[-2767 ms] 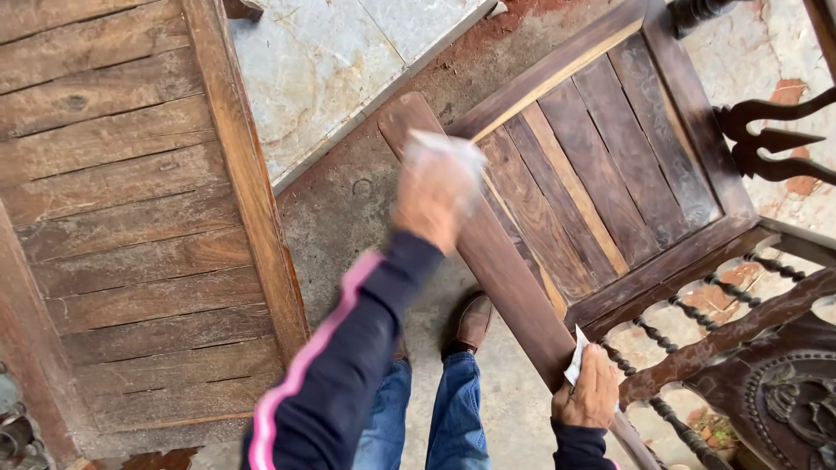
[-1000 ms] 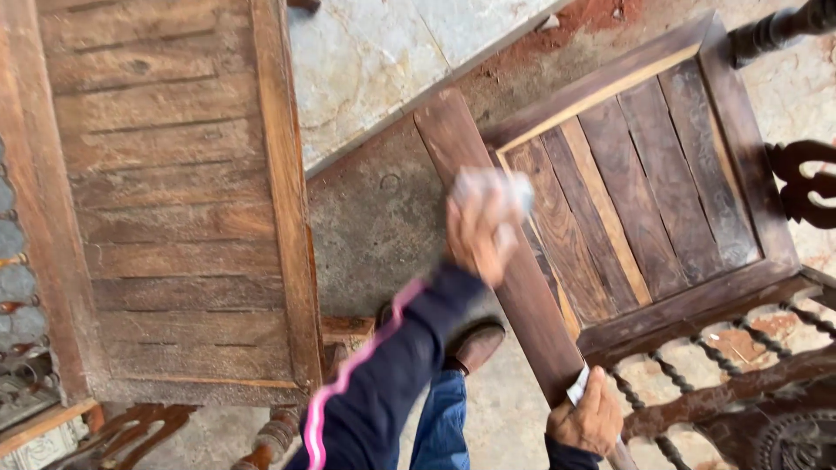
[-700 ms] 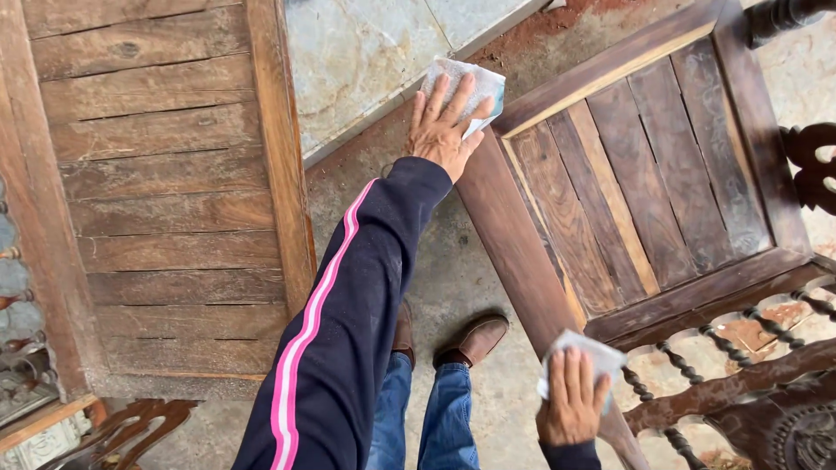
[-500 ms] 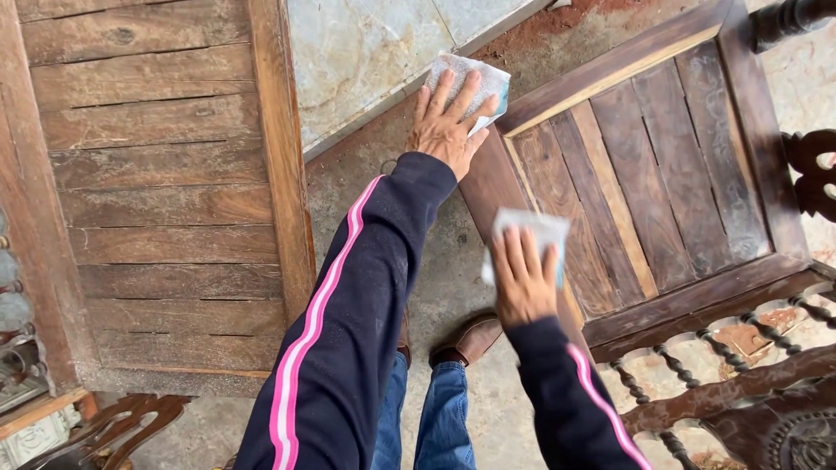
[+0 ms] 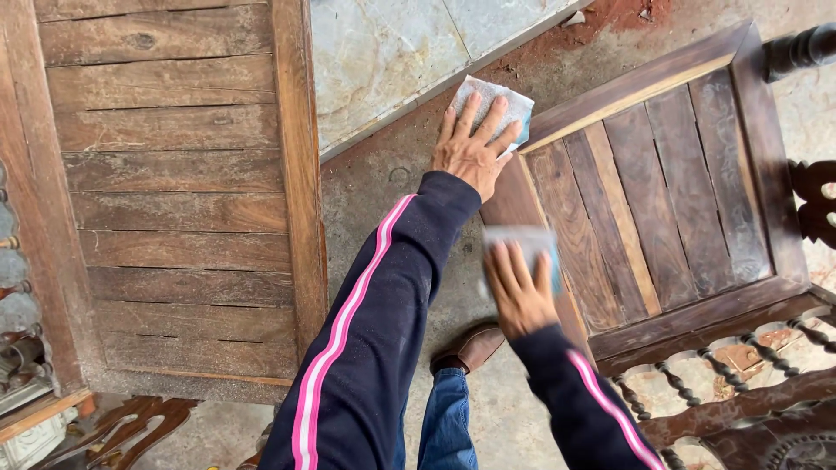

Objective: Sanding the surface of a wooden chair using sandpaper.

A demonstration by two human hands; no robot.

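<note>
Looking straight down at an old wooden seat frame (image 5: 649, 187) with dark slats, lying on a dusty concrete floor (image 5: 392, 187). The left hand (image 5: 475, 144) is pressing flat on a grey sanding sheet (image 5: 492, 100) right at the top corner of the frame's near rail (image 5: 522, 204). Its fingers are spread wide and laid out flat over the sheet, so it's pinning the sheet down rather than gripping it.

The right hand (image 5: 522, 292) is sitting lower on the same rail, resting on a second sheet (image 5: 527, 244), pale with a bluish edge. That one's coming out blurry, so I honestly can't tell how tight the hold is, but the fingers are looking stretched out on top of the sheet, not curled around it. The two hands are near each other, one above the other along the rail, not touching.

Both arms are wearing dark sleeves with pink and white stripes. A brown shoe (image 5: 470, 348) and blue jeans (image 5: 448, 418) are showing below, between the arms. Off to the left, another slatted wooden panel (image 5: 174, 191) is lying well apart from the hands, and a pale stone slab (image 5: 383, 52) is sitting just beyond the top of the floor patch.
</note>
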